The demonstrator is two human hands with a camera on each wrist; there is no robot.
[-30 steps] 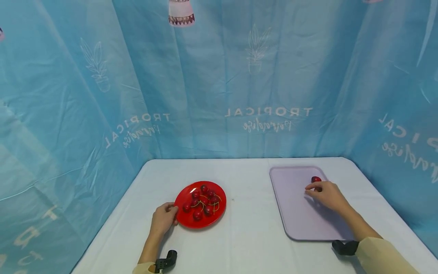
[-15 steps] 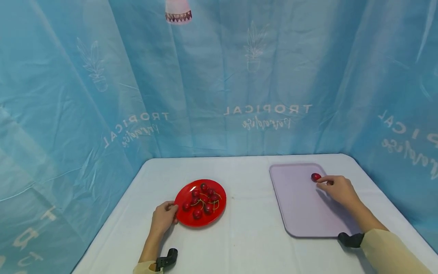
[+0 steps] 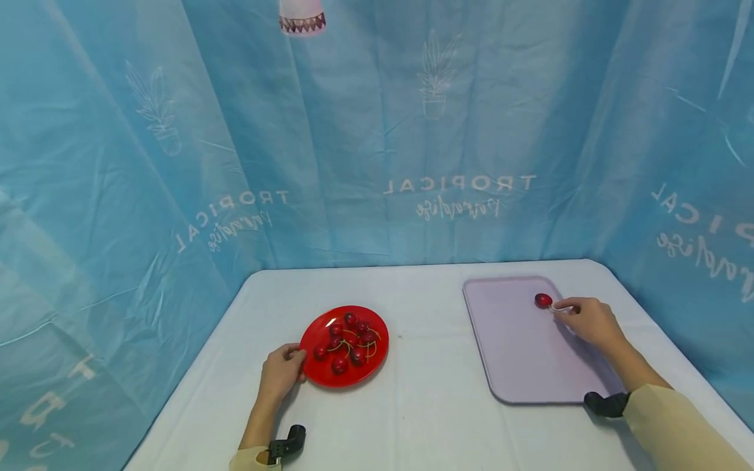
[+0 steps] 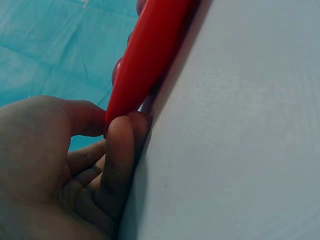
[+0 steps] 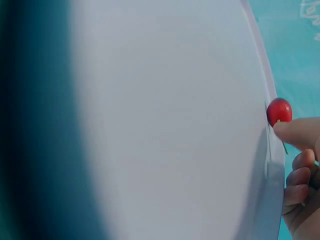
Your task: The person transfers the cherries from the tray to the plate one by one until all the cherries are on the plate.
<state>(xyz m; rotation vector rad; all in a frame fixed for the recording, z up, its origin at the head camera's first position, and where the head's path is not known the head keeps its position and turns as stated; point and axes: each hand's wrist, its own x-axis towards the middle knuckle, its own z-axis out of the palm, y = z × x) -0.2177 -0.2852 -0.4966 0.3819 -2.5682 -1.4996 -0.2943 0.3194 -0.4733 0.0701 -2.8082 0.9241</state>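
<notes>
A red plate holding several stemmed cherries lies left of the table's middle. My left hand grips its near-left rim, thumb over the edge and fingers tucked underneath; in the left wrist view the plate sits against my left hand. On the right lies a pale lilac tray with one cherry near its far right corner. My right hand rests just right of that cherry, fingertips pinching its stem. The right wrist view shows the cherry beside my right hand on the tray.
The white table is walled by a blue printed curtain on three sides. Black wrist-worn devices sit near the front edge. Bare tabletop lies between plate and tray.
My right hand has slid toward the tray's far right corner and off the tray's middle, the cherry moving slightly with it. My left hand has stayed on the plate's rim.
</notes>
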